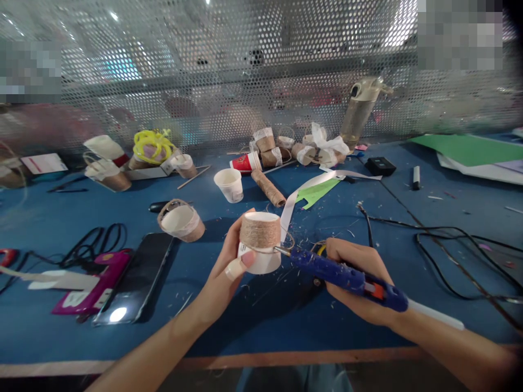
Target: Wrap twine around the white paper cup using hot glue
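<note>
My left hand (227,256) is closed around a white paper cup (265,265), its thumb on the front. Brown twine (260,231) is wound round the upper part of the cup, and a loose loop sticks out at its right. In my right hand (359,272) is a blue hot glue gun (333,270) with a white glue stick out of its back end. The gun's metal nozzle touches or nearly touches the cup at the lower edge of the twine. A twine roll (268,188) lies beyond the cup, beside a white ribbon (291,204).
A twine-covered cup with a handle (182,222), a phone (134,277) and a magenta glue gun (100,280) lie at left. Several cups and a water bottle (360,111) stand along the mesh screen (229,71). A black cable (441,224) crosses the right side.
</note>
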The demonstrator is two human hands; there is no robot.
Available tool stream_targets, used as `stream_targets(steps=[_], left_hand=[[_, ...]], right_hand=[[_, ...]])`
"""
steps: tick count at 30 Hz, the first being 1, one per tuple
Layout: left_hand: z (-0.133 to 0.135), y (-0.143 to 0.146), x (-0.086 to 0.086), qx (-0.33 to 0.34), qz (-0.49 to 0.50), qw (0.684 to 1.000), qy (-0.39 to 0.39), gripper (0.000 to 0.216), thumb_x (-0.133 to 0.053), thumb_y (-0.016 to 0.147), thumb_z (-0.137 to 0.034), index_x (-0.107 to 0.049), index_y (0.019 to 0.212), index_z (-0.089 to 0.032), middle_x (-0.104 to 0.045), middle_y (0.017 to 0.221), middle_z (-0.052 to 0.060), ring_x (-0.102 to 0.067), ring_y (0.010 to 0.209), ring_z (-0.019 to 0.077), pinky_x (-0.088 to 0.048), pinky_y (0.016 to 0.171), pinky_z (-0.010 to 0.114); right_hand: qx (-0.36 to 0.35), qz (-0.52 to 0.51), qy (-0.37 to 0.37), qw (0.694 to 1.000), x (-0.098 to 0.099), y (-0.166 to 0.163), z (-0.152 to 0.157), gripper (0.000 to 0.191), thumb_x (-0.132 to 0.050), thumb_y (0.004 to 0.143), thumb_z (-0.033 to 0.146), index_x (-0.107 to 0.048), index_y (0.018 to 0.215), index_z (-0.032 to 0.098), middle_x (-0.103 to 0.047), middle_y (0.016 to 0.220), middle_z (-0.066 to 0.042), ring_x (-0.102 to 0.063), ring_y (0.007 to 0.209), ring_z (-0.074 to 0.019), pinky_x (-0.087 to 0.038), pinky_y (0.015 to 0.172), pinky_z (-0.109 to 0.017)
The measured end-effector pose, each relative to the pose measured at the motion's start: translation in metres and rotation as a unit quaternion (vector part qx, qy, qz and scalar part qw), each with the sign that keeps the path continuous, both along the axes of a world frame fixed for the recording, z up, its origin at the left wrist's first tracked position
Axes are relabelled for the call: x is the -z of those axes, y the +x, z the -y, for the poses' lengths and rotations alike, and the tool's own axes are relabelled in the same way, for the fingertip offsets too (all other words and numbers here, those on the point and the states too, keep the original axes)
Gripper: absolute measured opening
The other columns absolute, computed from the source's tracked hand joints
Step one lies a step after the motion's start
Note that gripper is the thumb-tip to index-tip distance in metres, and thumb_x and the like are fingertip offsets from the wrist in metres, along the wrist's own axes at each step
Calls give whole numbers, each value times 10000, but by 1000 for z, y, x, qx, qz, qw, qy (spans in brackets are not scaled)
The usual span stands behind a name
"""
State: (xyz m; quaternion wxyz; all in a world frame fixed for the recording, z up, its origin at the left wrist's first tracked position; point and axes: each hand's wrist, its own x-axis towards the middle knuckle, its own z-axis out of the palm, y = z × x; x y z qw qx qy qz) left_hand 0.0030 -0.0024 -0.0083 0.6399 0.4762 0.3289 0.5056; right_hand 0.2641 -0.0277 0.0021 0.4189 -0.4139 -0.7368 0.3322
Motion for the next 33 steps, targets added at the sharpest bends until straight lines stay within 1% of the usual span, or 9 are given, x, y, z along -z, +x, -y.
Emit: stream_targets(steps=[5,10,15,20,23,26,28,30,33], left_hand=[[2,2,-8,-9,11,999,-29,631,-715,878,-445,-551,1475,-322,-574,1536,67,-456,1462,394,-392,1181,533],[3,7,-18,-1,51,998,-38,628,-707,879,-434,-545,1468,-289,-592,1509,90,-502,1424,395,-419,1167,548],[1,7,-15,-5,55,998,-36,596,-692,895,-425,-545,1461,-309,-579,1517,84,-542,1385,382,-448,1140,545],[0,7,-10,-16,35,999,-35,489,-693,895,-452,-634,1346,-272,-638,1433,92,-599,1309,367,-491,1075,488],[1,7,-11,-17,46,998,-40,524,-707,881,-446,-621,1370,-276,-661,1400,87,-605,1299,353,-495,1065,472],[1,7,-14,-22,44,997,-52,567,-699,884,-445,-590,1414,-274,-675,1370,95,-626,1258,343,-525,1004,453],[1,6,-15,-30,39,997,-54,558,-678,899,-444,-584,1419,-266,-692,1320,100,-660,1181,330,-543,954,446],[0,6,-16,-37,37,997,-52,552,-670,905,-434,-580,1424,-271,-696,1304,97,-674,1146,322,-545,953,455],[0,5,-16,-34,39,998,-45,573,-712,882,-424,-579,1428,-310,-656,1390,83,-642,1231,338,-531,1001,462]], right_hand=[[-6,-11,-2,1000,0,1,-1,293,-622,777,120,-361,731,243,-483,678,48,-412,580,-119,-331,556,-279],[-9,-11,25,1000,0,2,-4,284,-605,795,112,-360,732,241,-455,674,53,-406,579,-114,-320,547,-271],[-8,-6,21,1000,1,2,-4,297,-608,782,90,-356,736,241,-465,681,53,-415,584,-114,-325,552,-272],[-14,-16,9,1000,1,2,-2,268,-612,786,94,-393,740,240,-518,700,40,-457,603,-125,-355,575,-282],[-15,-15,6,1000,1,2,-2,274,-619,789,103,-388,735,241,-507,691,44,-447,592,-123,-347,562,-279],[-11,-17,6,1000,1,2,-4,279,-626,783,109,-386,728,240,-491,678,55,-423,573,-113,-334,545,-270],[0,-17,0,1000,1,3,-5,280,-623,775,90,-392,722,239,-495,668,59,-427,569,-109,-336,540,-264],[22,-23,-14,999,1,3,-5,281,-619,777,69,-403,710,236,-491,652,60,-437,566,-108,-342,538,-261],[76,-61,-30,995,-2,1,-5,238,-644,838,112,-481,719,238,-500,633,56,-472,562,-119,-388,552,-271]])
